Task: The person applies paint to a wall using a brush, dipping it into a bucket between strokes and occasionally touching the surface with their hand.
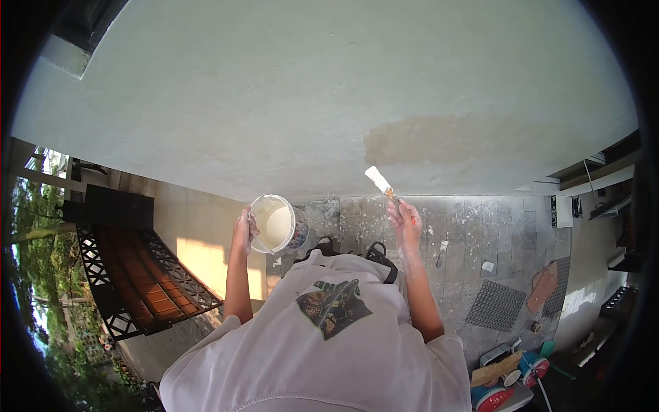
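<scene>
My left hand (245,226) is closed on the rim and handle side of a paint bucket (298,232), tilted so its pale cream paint (279,225) shows inside. In my right hand (406,218) is a paintbrush (391,195), gripped by its handle with the white, paint-covered bristles pointing up and left toward the wall. Ahead of both hands stands the pale wall (288,103). A darker, damp-looking patch (439,137) marks it just above the brush.
Paint spatters and small scraps dot the grey tiled floor (467,233). A dark grid mat (495,304) lies to the right, near paint pails (491,397) and a wooden board (495,369). At the left is a black metal railing (103,281).
</scene>
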{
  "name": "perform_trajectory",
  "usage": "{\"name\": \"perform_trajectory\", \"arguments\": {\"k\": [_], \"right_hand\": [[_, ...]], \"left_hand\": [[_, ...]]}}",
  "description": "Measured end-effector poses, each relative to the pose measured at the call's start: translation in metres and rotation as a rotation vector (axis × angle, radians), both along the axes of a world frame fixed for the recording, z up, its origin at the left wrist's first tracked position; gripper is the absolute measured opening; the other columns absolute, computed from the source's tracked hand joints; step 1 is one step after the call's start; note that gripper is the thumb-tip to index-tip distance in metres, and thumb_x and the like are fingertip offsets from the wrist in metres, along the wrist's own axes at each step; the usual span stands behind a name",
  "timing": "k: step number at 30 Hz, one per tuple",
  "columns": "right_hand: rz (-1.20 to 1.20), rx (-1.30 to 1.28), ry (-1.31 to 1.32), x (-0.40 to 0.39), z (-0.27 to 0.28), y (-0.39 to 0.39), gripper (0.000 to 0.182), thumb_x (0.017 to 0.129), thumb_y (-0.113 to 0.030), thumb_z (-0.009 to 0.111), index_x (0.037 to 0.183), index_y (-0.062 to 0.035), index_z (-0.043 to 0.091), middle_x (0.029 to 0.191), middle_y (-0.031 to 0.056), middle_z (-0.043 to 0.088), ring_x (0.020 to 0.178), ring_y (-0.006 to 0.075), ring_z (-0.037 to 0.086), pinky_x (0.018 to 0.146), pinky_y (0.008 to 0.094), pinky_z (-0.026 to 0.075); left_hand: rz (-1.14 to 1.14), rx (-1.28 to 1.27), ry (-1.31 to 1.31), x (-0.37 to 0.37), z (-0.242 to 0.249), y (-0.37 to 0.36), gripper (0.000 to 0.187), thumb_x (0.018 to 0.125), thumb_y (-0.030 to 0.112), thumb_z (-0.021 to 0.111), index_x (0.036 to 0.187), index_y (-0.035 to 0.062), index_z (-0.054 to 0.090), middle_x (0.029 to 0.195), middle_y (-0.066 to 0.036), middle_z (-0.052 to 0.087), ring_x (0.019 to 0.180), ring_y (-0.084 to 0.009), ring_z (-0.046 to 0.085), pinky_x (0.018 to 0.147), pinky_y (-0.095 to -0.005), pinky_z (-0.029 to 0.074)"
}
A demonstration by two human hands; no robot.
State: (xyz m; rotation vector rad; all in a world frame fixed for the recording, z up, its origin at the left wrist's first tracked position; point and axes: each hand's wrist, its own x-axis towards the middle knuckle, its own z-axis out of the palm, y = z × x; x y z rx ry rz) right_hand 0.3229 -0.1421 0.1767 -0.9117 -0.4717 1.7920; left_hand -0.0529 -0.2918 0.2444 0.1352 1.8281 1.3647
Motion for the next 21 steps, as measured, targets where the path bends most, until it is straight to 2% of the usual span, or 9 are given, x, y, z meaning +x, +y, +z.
{"name": "perform_trajectory", "arguments": {"k": [3, 6, 10, 13, 17, 20, 21], "right_hand": [[0.026, 0.019, -0.041, -0.002, -0.01, -0.001, 0.026, 0.092, -0.019, 0.055, 0.111, -0.0024, 0.053, 0.106, 0.0175, 0.063, 0.084, 0.0155, 0.064, 0.07, 0.0229, 0.049], [0.017, 0.011, 0.024, -0.007, -0.029, -0.001, 0.026, 0.092, -0.021, 0.055, 0.11, -0.0023, 0.054, 0.104, 0.0142, 0.064, 0.085, 0.0136, 0.064, 0.068, 0.0216, 0.047], [-0.168, 0.005, -0.019, -0.037, -0.057, -0.005, 0.027, 0.093, -0.024, 0.054, 0.108, -0.0013, 0.055, 0.096, 0.0074, 0.064, 0.084, 0.0124, 0.063, 0.066, 0.0211, 0.045], [-0.187, 0.068, -0.09, -0.054, -0.09, -0.009, 0.029, 0.092, -0.022, 0.055, 0.111, -0.0004, 0.055, 0.093, 0.0039, 0.061, 0.086, 0.0112, 0.062, 0.065, 0.0206, 0.043], [-0.303, 0.061, 0.113, -0.091, -0.098, -0.03, 0.031, 0.092, -0.023, 0.057, 0.117, -0.005, 0.053, 0.105, 0.0085, 0.064, 0.084, 0.0078, 0.058, 0.067, 0.0192, 0.041], [-0.218, 0.02, 0.033, -0.12, -0.102, -0.039, 0.034, 0.09, -0.019, 0.06, 0.119, -0.0052, 0.051, 0.109, 0.011, 0.063, 0.082, 0.0081, 0.058, 0.067, 0.0193, 0.043], [-0.22, 0.011, 0.034, -0.128, -0.107, -0.041, 0.037, 0.088, -0.016, 0.062, 0.121, -0.0056, 0.049, 0.114, 0.0126, 0.061, 0.078, 0.0081, 0.059, 0.064, 0.019, 0.044]], "left_hand": [[-0.039, -0.068, 0.069, -0.02, -0.035, -0.001, 0.032, 0.093, 0.037, 0.046, 0.073, 0.0133, 0.049, 0.051, 0.007, 0.033, 0.039, -0.0055, 0.03, 0.038, -0.0211, 0.03], [-0.02, -0.054, -0.016, -0.05, -0.086, -0.013, 0.033, 0.092, 0.039, 0.046, 0.071, 0.014, 0.046, 0.05, 0.006, 0.033, 0.039, -0.0064, 0.031, 0.038, -0.0213, 0.031], [-0.052, -0.045, -0.144, -0.099, -0.178, -0.041, 0.033, 0.092, 0.041, 0.045, 0.073, 0.0135, 0.043, 0.049, 0.006, 0.031, 0.038, -0.0081, 0.031, 0.038, -0.024, 0.031], [-0.073, -0.122, -0.17, -0.137, -0.253, -0.044, 0.032, 0.092, 0.04, 0.045, 0.076, 0.0122, 0.043, 0.047, 0.004, 0.03, 0.036, -0.0098, 0.03, 0.037, -0.0266, 0.03], [-0.088, -0.224, -0.113, -0.176, -0.325, -0.057, 0.035, 0.091, 0.042, 0.046, 0.075, 0.0117, 0.042, 0.047, 0.003, 0.03, 0.035, -0.0109, 0.029, 0.035, -0.0272, 0.029], [-0.087, -0.276, -0.115, -0.21, -0.34, -0.069, 0.036, 0.091, 0.043, 0.046, 0.073, 0.0118, 0.042, 0.047, 0.004, 0.03, 0.034, -0.0105, 0.03, 0.033, -0.0277, 0.028], [-0.117, -0.285, -0.062, -0.22, -0.345, -0.072, 0.037, 0.091, 0.044, 0.047, 0.073, 0.0114, 0.043, 0.047, 0.003, 0.031, 0.033, -0.0106, 0.031, 0.032, -0.0272, 0.028]]}}
